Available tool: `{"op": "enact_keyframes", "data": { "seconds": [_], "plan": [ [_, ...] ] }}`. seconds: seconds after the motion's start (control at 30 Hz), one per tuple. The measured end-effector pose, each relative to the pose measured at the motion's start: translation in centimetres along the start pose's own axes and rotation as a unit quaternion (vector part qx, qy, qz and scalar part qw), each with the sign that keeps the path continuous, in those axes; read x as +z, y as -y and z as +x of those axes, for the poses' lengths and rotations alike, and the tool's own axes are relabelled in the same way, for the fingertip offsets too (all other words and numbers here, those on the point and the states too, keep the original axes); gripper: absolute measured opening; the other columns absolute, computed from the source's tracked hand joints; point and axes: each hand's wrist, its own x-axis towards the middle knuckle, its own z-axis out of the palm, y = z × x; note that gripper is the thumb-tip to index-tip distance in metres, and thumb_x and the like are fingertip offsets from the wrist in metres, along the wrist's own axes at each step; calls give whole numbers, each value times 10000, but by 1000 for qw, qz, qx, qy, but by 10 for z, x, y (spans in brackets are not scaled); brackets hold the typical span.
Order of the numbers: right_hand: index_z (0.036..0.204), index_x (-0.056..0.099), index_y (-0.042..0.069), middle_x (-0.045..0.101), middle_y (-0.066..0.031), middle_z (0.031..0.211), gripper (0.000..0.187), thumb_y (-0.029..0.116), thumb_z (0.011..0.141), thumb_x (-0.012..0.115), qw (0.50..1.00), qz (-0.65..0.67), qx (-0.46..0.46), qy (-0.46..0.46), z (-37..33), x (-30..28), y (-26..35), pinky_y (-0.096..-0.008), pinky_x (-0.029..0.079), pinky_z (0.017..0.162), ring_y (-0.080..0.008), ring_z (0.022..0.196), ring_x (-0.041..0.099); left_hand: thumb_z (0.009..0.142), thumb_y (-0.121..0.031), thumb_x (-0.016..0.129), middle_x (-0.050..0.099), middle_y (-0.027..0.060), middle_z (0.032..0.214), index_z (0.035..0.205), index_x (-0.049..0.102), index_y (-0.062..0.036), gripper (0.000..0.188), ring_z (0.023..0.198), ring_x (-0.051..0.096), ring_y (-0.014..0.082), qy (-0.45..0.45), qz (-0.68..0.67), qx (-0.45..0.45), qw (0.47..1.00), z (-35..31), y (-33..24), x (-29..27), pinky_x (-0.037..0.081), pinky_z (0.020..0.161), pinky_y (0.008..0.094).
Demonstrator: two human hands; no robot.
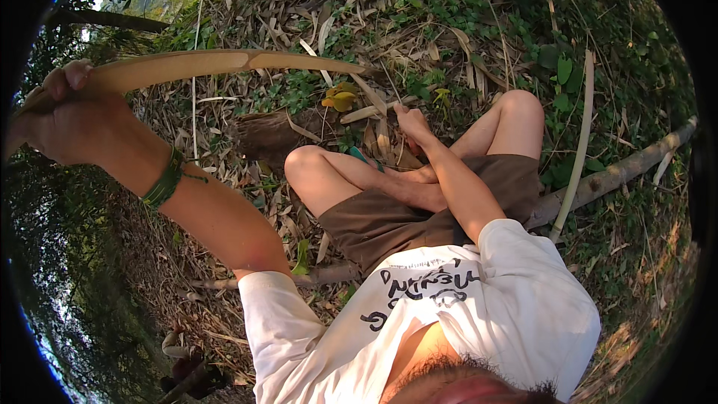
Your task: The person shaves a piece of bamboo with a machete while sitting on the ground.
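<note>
Left hand (pixel 63 116) grips a bamboo strip (pixel 224 65) (right hand (pixel 410 121) on leaf litter (pixel 389 37)).

The split bamboo strip (pixel 224 63) is a long, pale tan slat, smooth on its flat face and slightly bowed along its length. It runs nearly level across the far left of the scene, above the leaf-littered ground. Its left end is gripped in the raised left hand (pixel 63 108), fingers curled over the top edge. Its right end tapers to a thin point near the far middle, well apart from the right hand (pixel 410 121).
</note>
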Motion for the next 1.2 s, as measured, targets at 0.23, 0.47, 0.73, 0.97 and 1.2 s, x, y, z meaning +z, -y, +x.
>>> {"op": "enact_keyframes", "data": {
  "seconds": [0.23, 0.47, 0.73, 0.97, 1.2],
  "plan": [
    [981, 683, -42, 650, -167, 810, 613, 548, 985, 519, 999, 3, 24, 22, 34, -12, -28, -438, 477, 659, -273, 699, 616, 1085, -379, 334, 471, 95, 713, 1065, 407, -27, 360, 545, 457, 200, -112, 38, 19, 993, 11, 20, -22, 431, 468, 324],
    [1085, 723, 51, 714, -200, 1028, 577, 554, 992, 456, 987, -159, -5, -6, 33, -21, -28, -492, 505, 869, -358, 960, 684, 1067, -368, 362, 465, 91, 711, 913, 399, -36, 368, 543, 434, 200, -262, 78, -26, 961, -15, 6, -73, 428, 469, 348],
    [818, 646, -15, 581, -132, 657, 595, 521, 1022, 489, 988, -156, -14, 6, 37, -28, -28, -483, 452, 588, -276, 576, 568, 1037, -539, 254, 425, 71, 640, 889, 430, -88, 507, 511, 438, 212, -347, 60, 133, 926, 45, -102, -189, 452, 489, 353],
    [829, 612, -30, 584, -104, 703, 575, 520, 988, 558, 998, -15, -9, 54, 6, -34, 12, -427, 476, 591, -242, 598, 577, 1068, -428, 407, 455, 41, 742, 836, 435, -91, 410, 710, 501, 190, -384, 39, -21, 922, -16, -43, -197, 463, 754, 375],
    [775, 535, 80, 501, -13, 611, 517, 561, 955, 594, 987, 77, -46, 130, -42, -84, 62, -310, 413, 484, -143, 501, 496, 1031, -337, 570, 675, 108, 1085, 1192, 493, 30, 408, 1018, 595, 175, -239, 324, -170, 900, -147, 88, -194, 366, 1058, 395]
  ]
}}
